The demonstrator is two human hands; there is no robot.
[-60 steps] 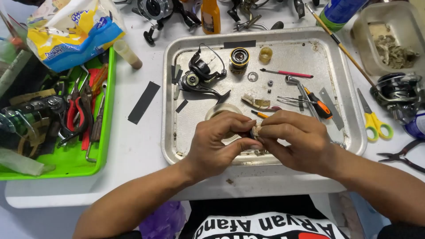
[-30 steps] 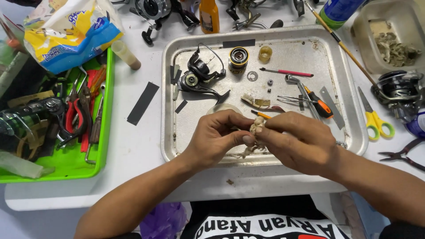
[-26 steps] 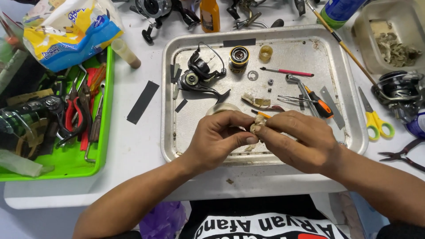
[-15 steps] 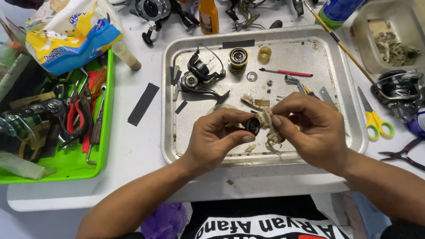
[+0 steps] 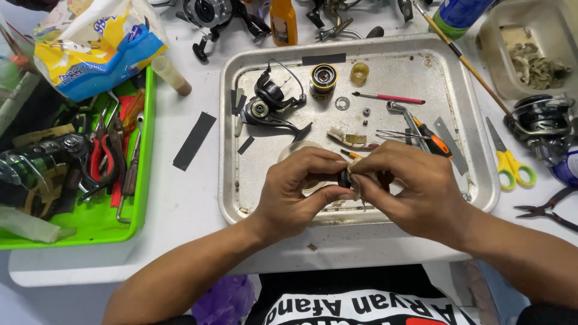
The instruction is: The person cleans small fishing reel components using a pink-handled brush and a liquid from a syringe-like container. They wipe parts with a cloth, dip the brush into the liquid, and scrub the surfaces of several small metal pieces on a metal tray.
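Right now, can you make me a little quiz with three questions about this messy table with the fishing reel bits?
1. True or false: both hands pinch one small dark round part over the metal tray.
2. Which lies right of the tray: A) yellow-handled scissors B) bright green plastic bin C) crinkly yellow and blue bag?
3. What colour is the bottle above the tray?

Key:
1. True: the left hand and right hand share the small dark round part above the metal tray.
2. A, yellow-handled scissors.
3. Orange bottle.
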